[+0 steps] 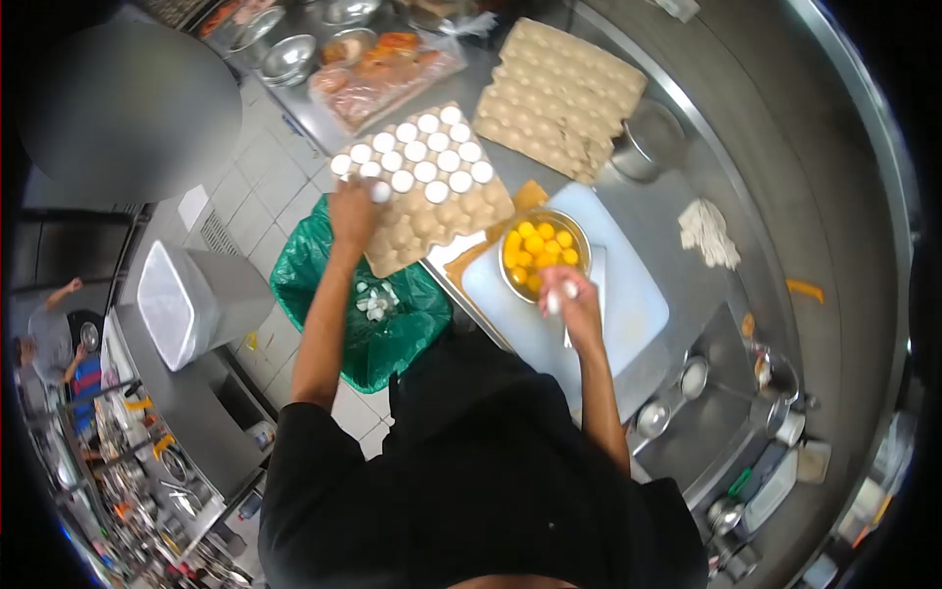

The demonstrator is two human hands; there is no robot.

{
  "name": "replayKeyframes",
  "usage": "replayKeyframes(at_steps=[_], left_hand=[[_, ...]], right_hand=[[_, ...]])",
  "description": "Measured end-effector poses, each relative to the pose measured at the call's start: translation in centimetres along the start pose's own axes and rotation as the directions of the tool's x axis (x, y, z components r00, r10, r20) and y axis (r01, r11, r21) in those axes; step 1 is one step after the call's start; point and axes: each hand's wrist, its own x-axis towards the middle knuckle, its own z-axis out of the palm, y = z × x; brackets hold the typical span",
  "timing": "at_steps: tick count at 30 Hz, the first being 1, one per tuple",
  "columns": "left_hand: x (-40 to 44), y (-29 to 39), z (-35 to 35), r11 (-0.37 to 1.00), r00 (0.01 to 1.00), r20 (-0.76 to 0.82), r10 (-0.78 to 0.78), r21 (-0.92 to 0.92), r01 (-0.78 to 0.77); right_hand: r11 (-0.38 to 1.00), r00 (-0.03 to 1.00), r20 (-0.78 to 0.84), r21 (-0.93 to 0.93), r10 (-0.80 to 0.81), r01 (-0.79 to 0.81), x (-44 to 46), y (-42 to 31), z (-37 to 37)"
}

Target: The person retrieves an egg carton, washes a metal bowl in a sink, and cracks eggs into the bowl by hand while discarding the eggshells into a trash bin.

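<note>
My left hand (354,211) is at the near left edge of a cardboard egg tray (412,240), its fingers curled against a white egg (381,192). Rows of white eggs (425,171) fill the far part of that tray, and the near cups are bare. Closed around another white egg (555,301), my right hand (577,302) is at the near rim of a metal bowl (588,236). Several yellow yolks (538,245) lie in the bowl, which stands on a pale blue cutting board (633,309). Whether the egg in my right hand is cracked cannot be made out.
A bin lined with a green bag (378,353) holds eggshells below the tray. A second egg tray (559,93), bagged meat (388,79), a metal pot (650,140) and a white cloth (708,234) rest on the steel counter. A sink (692,427) lies right. Another person (49,334) is far left.
</note>
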Motion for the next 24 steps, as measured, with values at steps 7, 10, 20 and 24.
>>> replayKeyframes(at_steps=[7,10,20,24], left_hand=[[-1.0,4.6,-3.2,0.684,0.984,0.125,-0.126,-0.707,0.177],[-3.6,12.8,-3.9,0.108,0.966,0.204,0.158,-0.976,0.189],[-6.0,21.4,-4.6,-0.161,0.890,0.260,0.374,-0.927,0.338],[-5.9,21.3,-4.6,-0.117,0.895,0.256,0.366,-0.941,0.317]], right_hand=[[0.963,0.926,-0.361,0.188,-0.114,0.192,0.6,-2.5,-3.5],[0.959,0.947,-0.152,-0.060,-0.284,0.278,0.3,-4.7,-0.5],[0.587,0.687,0.051,-0.476,-0.725,0.655,1.4,-6.1,1.6],[0.842,0.822,-0.193,-0.042,-0.535,0.538,1.8,-5.4,0.4]])
